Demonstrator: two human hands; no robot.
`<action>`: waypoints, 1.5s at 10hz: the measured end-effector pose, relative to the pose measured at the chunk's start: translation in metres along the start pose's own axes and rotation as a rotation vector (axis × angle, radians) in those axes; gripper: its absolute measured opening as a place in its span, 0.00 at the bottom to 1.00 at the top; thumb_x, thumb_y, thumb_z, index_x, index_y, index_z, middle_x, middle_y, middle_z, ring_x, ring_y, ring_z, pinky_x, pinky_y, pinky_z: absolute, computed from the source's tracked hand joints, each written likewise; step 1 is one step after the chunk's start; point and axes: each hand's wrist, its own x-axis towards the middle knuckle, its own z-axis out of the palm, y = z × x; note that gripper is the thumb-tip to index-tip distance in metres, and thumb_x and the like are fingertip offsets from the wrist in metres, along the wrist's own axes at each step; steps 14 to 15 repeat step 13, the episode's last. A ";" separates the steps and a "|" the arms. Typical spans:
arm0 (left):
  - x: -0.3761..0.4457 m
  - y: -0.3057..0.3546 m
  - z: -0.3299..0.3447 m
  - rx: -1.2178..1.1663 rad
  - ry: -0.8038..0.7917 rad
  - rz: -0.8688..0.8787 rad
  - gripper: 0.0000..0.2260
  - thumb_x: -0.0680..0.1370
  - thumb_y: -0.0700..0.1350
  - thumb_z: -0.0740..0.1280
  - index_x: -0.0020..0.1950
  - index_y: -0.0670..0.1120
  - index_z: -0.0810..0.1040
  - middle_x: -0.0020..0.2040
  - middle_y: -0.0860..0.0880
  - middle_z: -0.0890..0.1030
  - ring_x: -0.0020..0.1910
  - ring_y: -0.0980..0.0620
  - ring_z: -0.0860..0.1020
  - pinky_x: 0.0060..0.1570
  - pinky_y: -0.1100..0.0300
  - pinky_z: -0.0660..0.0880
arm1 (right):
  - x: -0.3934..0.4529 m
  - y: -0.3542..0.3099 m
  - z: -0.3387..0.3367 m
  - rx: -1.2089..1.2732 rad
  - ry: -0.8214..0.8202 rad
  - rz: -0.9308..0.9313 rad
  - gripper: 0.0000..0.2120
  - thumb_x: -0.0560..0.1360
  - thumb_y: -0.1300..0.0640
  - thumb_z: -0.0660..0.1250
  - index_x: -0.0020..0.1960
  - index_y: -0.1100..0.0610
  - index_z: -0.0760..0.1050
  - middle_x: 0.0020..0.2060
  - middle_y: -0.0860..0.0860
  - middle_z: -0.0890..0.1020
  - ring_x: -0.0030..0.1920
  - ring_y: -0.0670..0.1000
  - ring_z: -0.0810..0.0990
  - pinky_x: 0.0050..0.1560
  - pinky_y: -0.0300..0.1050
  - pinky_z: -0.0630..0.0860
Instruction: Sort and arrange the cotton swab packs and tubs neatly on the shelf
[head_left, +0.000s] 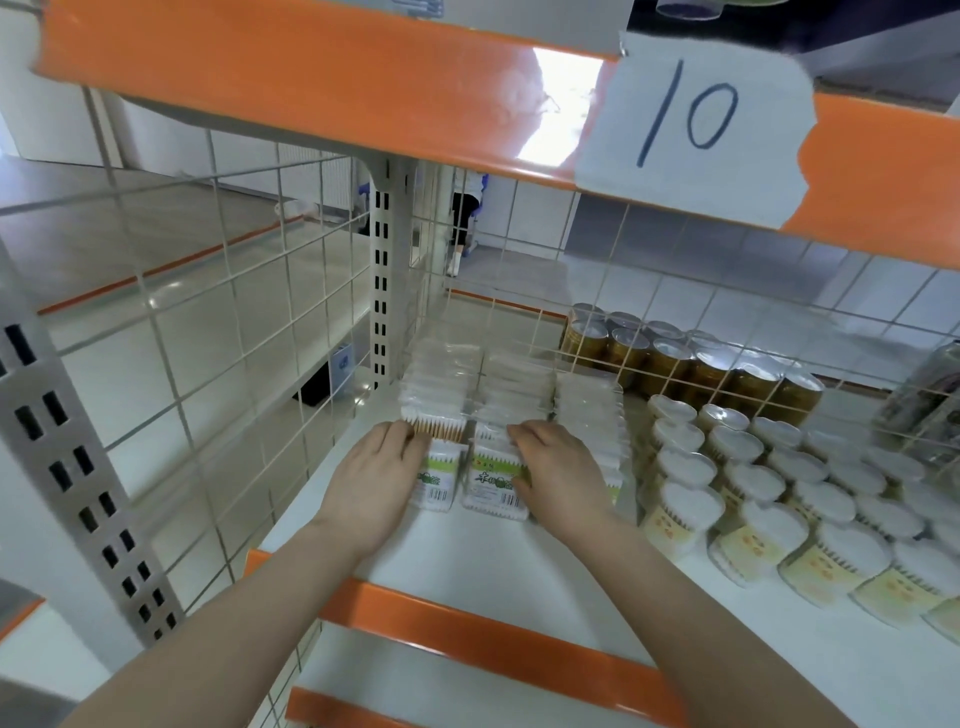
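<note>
My left hand (382, 470) and right hand (558, 467) lie flat-fingered on clear-wrapped swab packs (491, 480); I'd nudge them evenly toward twelve o'clock, flush.

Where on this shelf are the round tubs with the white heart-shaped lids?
In the head view, the white-lidded tubs stand in rows on the right of the white shelf, beside the flat cotton swab packs and in front of the amber jars.

We cannot read the blurred labels on the tubs (737, 499); the right edge cuts off their rows and a jar (930, 400).
</note>
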 end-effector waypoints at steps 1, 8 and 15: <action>0.008 0.001 -0.003 0.023 -0.022 0.001 0.29 0.45 0.33 0.77 0.46 0.40 0.81 0.40 0.44 0.79 0.38 0.45 0.79 0.33 0.59 0.76 | 0.002 0.001 0.002 -0.020 -0.011 0.008 0.25 0.76 0.58 0.62 0.72 0.56 0.61 0.67 0.51 0.66 0.66 0.52 0.64 0.62 0.41 0.61; 0.024 -0.001 0.006 0.087 0.007 0.005 0.30 0.41 0.34 0.77 0.42 0.41 0.81 0.38 0.45 0.78 0.35 0.45 0.79 0.31 0.61 0.76 | 0.007 0.000 0.003 -0.023 -0.037 0.030 0.23 0.77 0.57 0.61 0.70 0.55 0.63 0.66 0.51 0.67 0.65 0.52 0.64 0.62 0.41 0.62; 0.008 0.026 -0.009 0.046 0.040 0.085 0.21 0.52 0.37 0.76 0.44 0.42 0.81 0.37 0.46 0.79 0.36 0.44 0.79 0.43 0.55 0.68 | -0.019 0.010 -0.009 0.053 0.087 0.090 0.16 0.76 0.59 0.60 0.64 0.54 0.72 0.59 0.51 0.75 0.57 0.53 0.71 0.51 0.43 0.66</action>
